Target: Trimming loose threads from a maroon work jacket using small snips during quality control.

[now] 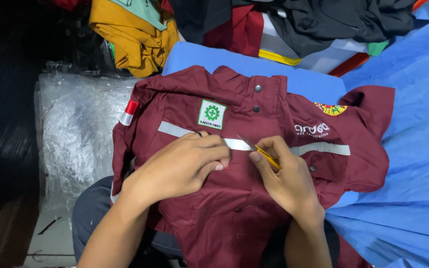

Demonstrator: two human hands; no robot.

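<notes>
A maroon work shirt with a grey reflective stripe, a green-and-white chest patch and snap buttons lies front-up across my lap and a blue board. My left hand rests flat on the shirt front just below the stripe, fingers curled, pressing the cloth. My right hand pinches a small yellow-handled thread snip, its metal tip pointing up-left onto the stripe near the placket. The two hands are nearly touching at the fingertips.
A blue padded board lies under the shirt's collar. Blue fabric spreads to the right. Piled garments, mustard, black and red, sit at the top. A clear plastic-wrapped bundle lies at left.
</notes>
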